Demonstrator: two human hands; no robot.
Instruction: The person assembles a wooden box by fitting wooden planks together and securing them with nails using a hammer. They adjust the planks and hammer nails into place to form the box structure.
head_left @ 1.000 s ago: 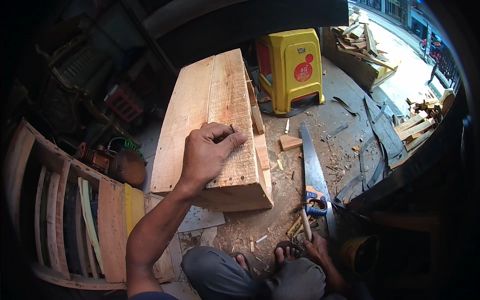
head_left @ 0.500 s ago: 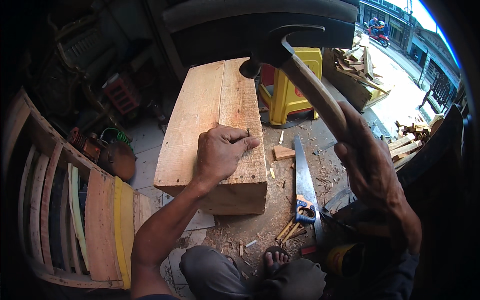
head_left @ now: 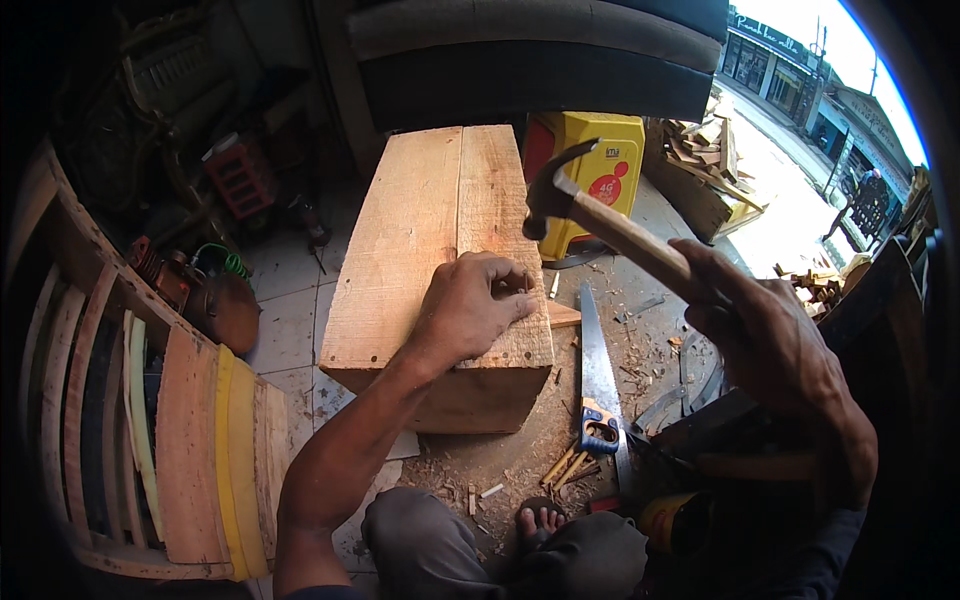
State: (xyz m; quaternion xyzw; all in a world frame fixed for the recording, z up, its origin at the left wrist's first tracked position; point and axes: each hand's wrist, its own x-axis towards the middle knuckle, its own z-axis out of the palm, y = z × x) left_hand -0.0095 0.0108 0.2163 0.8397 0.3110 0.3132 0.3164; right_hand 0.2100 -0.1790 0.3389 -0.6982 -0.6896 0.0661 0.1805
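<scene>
A long box of pale wooden planks (head_left: 420,230) lies on the floor in front of me. My left hand (head_left: 470,305) rests on its near right top edge, fingers pinched together as if around a small nail, which I cannot make out. My right hand (head_left: 775,345) grips the wooden handle of a claw hammer (head_left: 590,215), its dark head raised just right of and above the left hand's fingers.
A handsaw (head_left: 598,375) with a blue and yellow handle lies on the sawdust-strewn floor right of the box. A yellow plastic stool (head_left: 590,180) stands behind it. Curved wooden frames (head_left: 180,440) lean at my left. Scrap wood (head_left: 705,150) is piled at the back right.
A second ago the right hand was low by the saw. It then rose with the hammer high over the box, and the hammer head has since come down toward the left hand's fingers.
</scene>
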